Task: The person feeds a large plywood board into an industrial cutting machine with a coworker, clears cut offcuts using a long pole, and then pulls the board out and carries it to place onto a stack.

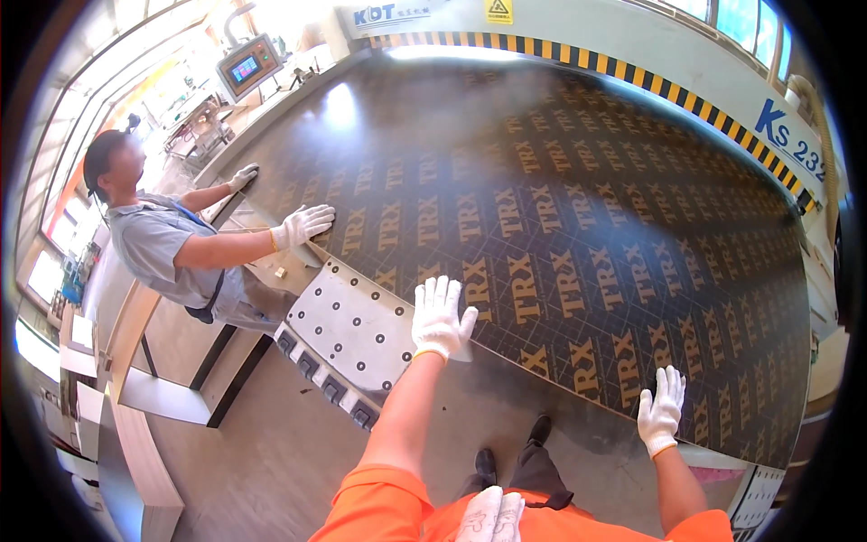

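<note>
A large dark board with repeated gold-printed lettering lies across a panel saw's bed. My left hand, in a white knit glove, rests with fingers stretched out on the board's near edge, just right of a pale metal support table dotted with small round fittings. Farther right, my right hand, gloved the same way, lies open on the board near the edge. A co-worker in a grey shirt stands at the left, both gloved hands on the board's left side. Another pair of white gloves hangs at my front.
The machine's beam with a black-and-yellow striped strip spans the back. A control screen on an arm stands at back left. Cut panels and a wooden frame sit at lower left. Another dotted support shows at lower right.
</note>
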